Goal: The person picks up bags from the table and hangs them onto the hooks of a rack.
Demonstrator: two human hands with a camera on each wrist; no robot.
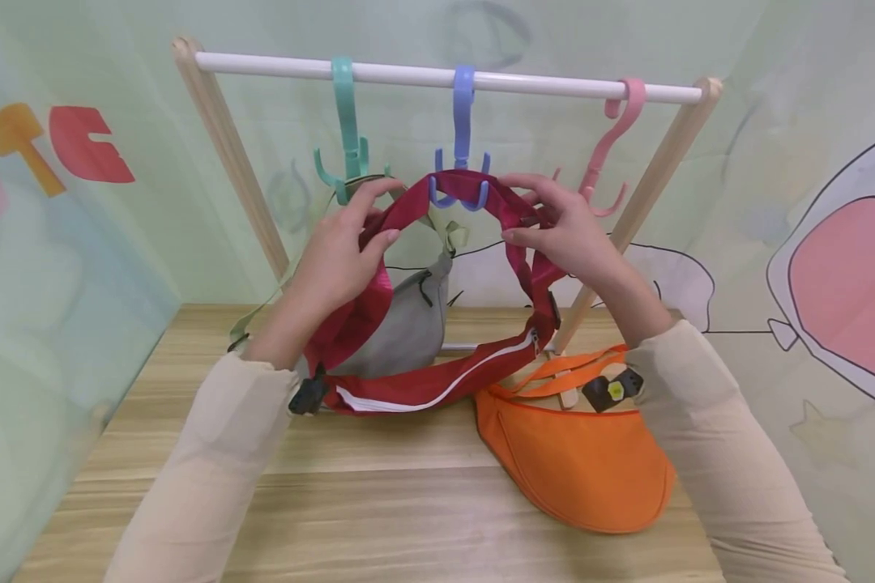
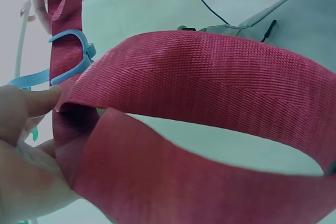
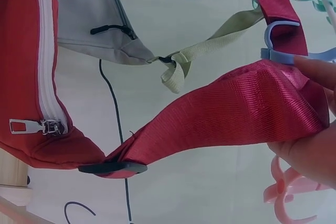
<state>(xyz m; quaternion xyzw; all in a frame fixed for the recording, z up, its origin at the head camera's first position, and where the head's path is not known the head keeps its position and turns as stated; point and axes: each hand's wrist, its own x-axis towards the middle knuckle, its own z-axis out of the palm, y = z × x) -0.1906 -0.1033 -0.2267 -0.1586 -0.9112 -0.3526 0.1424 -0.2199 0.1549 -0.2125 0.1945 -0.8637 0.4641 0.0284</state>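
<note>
This looked like a child's playroom corner, or a set dressed as one; which of the two could not be told. A pale green cloth-like backdrop (image 1: 591, 40) rose past the far edge of the wood-grain surface (image 1: 408, 510) and along its left and right edges, printed with a pink balloon (image 1: 853, 291), a faint star (image 1: 824, 435) and chunky coloured letters (image 1: 73, 142). Near the surface's far edge stood a rack (image 1: 231, 154) with wooden posts, whose white rail (image 1: 401, 75) carried a green hook (image 1: 347, 113), a blue hook (image 1: 463, 113) and a pink hook (image 1: 608, 144).
</note>
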